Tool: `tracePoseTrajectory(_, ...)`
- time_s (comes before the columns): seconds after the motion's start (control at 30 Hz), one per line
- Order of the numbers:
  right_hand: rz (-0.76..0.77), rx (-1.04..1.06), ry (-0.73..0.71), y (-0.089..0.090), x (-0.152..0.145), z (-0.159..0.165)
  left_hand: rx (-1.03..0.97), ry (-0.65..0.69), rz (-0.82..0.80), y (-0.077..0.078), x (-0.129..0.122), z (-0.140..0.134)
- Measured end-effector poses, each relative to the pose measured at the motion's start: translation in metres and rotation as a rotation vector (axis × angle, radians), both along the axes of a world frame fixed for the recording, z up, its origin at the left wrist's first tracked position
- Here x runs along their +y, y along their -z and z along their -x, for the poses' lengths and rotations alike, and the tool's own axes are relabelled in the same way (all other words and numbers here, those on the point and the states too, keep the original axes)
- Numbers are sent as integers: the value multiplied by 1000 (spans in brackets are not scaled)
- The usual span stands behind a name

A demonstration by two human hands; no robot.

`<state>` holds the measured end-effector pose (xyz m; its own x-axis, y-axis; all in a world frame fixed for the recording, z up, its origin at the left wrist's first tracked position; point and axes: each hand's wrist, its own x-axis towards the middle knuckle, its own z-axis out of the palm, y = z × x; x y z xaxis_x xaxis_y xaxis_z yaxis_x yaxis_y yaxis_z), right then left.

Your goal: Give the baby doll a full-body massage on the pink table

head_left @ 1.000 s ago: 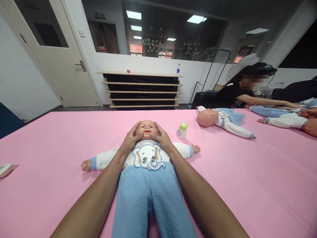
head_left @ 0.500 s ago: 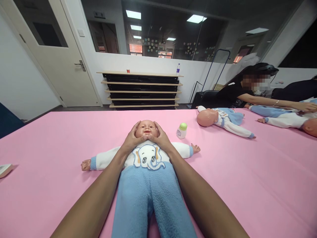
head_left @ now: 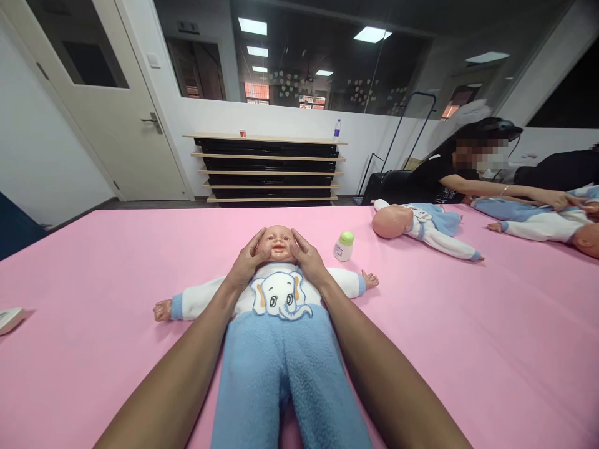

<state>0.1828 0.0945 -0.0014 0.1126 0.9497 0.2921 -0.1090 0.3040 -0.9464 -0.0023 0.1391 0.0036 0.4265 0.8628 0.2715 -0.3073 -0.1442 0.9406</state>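
A baby doll [head_left: 281, 340] in a white and blue fleece suit with an elephant on its chest lies on its back, arms spread, feet end towards me. My left hand [head_left: 250, 255] cups the left side of its head, the thumb resting on the cheek by the mouth. On the other side my right hand [head_left: 306, 254] cups the head in the same way, thumb on the opposite cheek. The fingers curve around the temples, and their undersides are hidden. Just right of the head stands a small white bottle [head_left: 343, 249] with a green cap.
A pink cover [head_left: 491, 330] spreads over the table. Another doll [head_left: 393, 221] lies at the back right. Beyond it, a person in black [head_left: 440, 178] reaches towards a third doll [head_left: 547, 224]. At the left edge is a small pale object [head_left: 10, 320], partly cut off.
My thumbs have slid apart, from the doll's chin outward and up onto its cheeks. My fingers stay around the head. The other person's arm has shifted slightly left.
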Motion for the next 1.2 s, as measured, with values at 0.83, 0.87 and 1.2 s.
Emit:
tracePoseTrajectory(0.83, -23, -74, -62, -10, -12, 2, 42, -46, -28, -1, -1, -1)
tracePoseTrajectory(0.87, -27, -60, -69, -10, -12, 2, 21, -31, -4, -1, -1, -1)
tracePoseTrajectory(1.2, -7, -45, 41, 2, 3, 2, -61, 9, 82, 5, 3, -5)
